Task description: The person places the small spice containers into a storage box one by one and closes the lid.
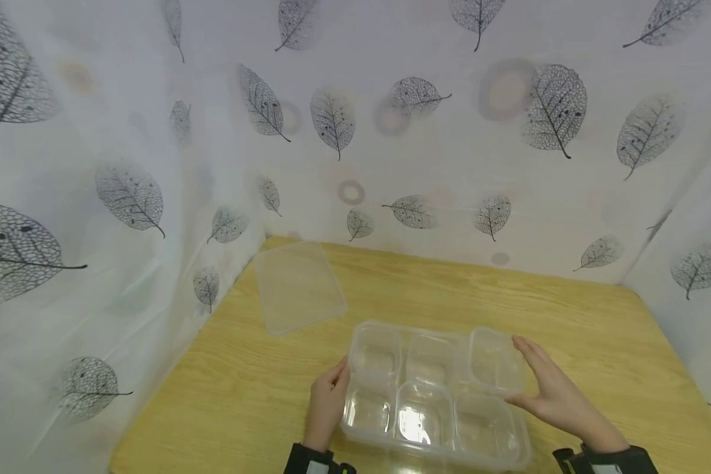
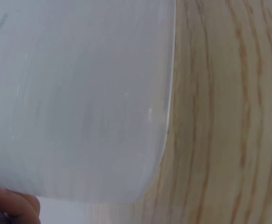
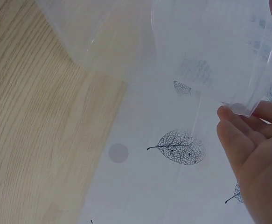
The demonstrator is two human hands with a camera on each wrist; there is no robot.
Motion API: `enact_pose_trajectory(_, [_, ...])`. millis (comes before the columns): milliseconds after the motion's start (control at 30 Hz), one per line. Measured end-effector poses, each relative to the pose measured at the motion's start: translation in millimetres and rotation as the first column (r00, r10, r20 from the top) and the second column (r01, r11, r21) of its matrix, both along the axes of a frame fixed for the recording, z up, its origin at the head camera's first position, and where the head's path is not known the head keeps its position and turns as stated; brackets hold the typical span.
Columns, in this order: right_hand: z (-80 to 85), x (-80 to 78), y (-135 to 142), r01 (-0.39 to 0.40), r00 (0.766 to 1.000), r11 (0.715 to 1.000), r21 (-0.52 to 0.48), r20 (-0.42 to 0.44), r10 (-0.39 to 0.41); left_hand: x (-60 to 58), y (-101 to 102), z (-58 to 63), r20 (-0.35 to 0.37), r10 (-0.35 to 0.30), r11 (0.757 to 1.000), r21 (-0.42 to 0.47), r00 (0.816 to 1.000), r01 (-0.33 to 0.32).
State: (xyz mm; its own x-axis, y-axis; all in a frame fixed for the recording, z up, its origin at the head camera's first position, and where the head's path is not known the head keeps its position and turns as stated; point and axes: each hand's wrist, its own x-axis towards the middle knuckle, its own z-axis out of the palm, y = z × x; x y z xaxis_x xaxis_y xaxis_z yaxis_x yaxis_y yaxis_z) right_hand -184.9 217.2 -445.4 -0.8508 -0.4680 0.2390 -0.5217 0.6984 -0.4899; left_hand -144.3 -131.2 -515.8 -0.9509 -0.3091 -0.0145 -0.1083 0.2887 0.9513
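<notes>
A clear plastic box [image 1: 524, 447] stands on the table, with several small square clear containers [image 1: 424, 415] set inside it in two rows. My left hand [image 1: 327, 403] grips the box's left side; in the left wrist view the box's cloudy wall [image 2: 80, 98] fills much of the picture, with fingertips [image 2: 14, 205] at its lower edge. At the back right corner, my right hand [image 1: 559, 395] holds one small clear container [image 1: 496, 361] between thumb and fingers, slightly tilted and raised above its neighbours. In the right wrist view, fingers [image 3: 238, 140] grip this container's rim.
A flat translucent lid [image 1: 300, 288] lies on the wooden table [image 1: 225, 388] at the back left. White sheeting printed with leaves [image 1: 415, 158] hangs along the back and both sides of the table.
</notes>
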Motion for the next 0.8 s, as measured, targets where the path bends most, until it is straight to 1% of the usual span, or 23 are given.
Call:
enact_pose_trajectory(167, [-1.4,0.5,2.9,-0.013,1.000,1.000,0.011,-0.011,0.013,0.3,-0.1,0.2,0.012,0.007,1.000,-0.009,1.000,-0.007])
enact_pose_trajectory(400, [-7.2,-2.0,3.0,-0.017,1.000,1.000,0.026,0.007,0.017,-0.1,0.4,-0.6,0.005,0.011,1.000,-0.003,1.000,-0.011])
enact_pose_trajectory(533, [-10.3,-3.8,1.7,-0.015,0.999,0.999,0.038,0.036,0.014,-0.1,0.6,1.2,0.021,0.014,1.000,0.000,1.000,-0.014])
enact_pose_trajectory(667, [-13.7,-5.9,0.5,-0.010,0.996,0.999,0.046,0.085,0.007,0.0,0.7,1.9,0.022,0.008,1.000,0.003,1.000,-0.008])
enact_pose_trajectory(800, [-20.5,-7.9,0.1,-0.014,0.996,0.999,0.031,0.089,0.011,0.0,0.5,2.4,0.022,0.002,1.000,0.008,1.000,-0.002])
